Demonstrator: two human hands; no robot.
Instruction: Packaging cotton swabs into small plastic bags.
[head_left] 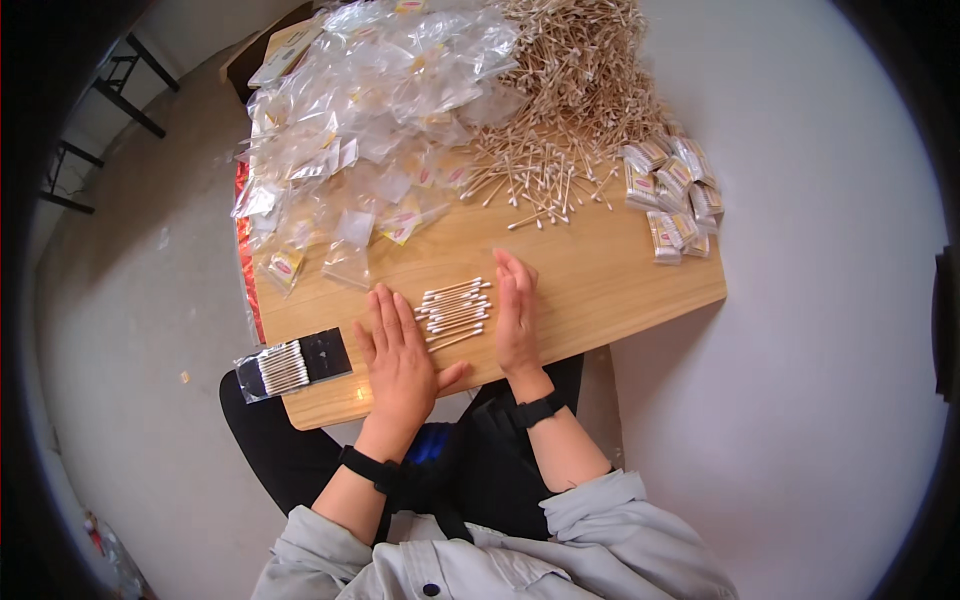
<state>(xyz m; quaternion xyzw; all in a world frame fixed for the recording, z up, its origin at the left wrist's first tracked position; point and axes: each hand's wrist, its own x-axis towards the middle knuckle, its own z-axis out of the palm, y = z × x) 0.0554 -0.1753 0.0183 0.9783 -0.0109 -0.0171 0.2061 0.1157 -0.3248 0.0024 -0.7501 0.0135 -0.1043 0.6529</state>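
Note:
A small row of cotton swabs (pixel 455 308) with white tips lies roughly side by side on the wooden table, between my two hands. My left hand (pixel 402 360) rests flat at the left ends of the swabs, fingers stretched forward and thumb out to the side. On the other side, my right hand (pixel 516 315) stands on its edge near the right tips, palm turned toward them, fingers extended and holding nothing. Left of my left hand, a black card in clear plastic (pixel 327 354) carries a neat row of cotton swabs (pixel 283 368) at the table's edge.
Clear plastic bags (pixel 385 90) with yellow labels cover the far left of the wooden table (pixel 610 290). A large heap of loose cotton swabs (pixel 585 80) fills the far middle. Filled swab packs (pixel 677 195) are stacked at the right edge, beside a pale wall (pixel 790 300).

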